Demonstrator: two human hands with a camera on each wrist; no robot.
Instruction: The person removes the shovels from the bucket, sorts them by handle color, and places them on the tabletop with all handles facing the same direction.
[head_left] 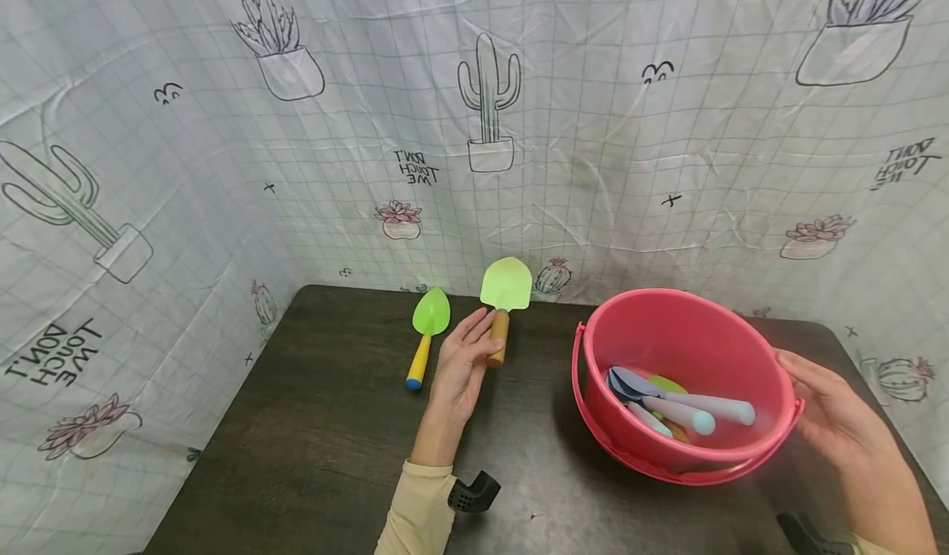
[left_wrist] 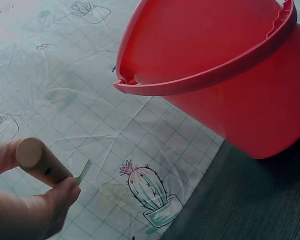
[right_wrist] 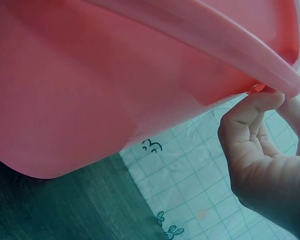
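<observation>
Lime-green broad-bladed trowel with wooden handle (head_left: pixel 507 286) in left hand (head_left: pixel 460 367)

Left hand pinches the handle between thumb and fingers; blade points away, toward the white grid-patterned cloth (head_left: pixel 356 127). Just left, on the dark wood-grain worktop (head_left: pixel 319 431): green pointed-blade trowel with yellow handle (head_left: pixel 431 314), blue-ended. To the right, round pink-red plastic bucket (head_left: pixel 682 333), rim pinched by right hand (head_left: pixel 841 415) near the bail's joint. Inside: grey-handled tools with pale blue ends (head_left: pixel 682 414), something green partly hidden beneath
</observation>
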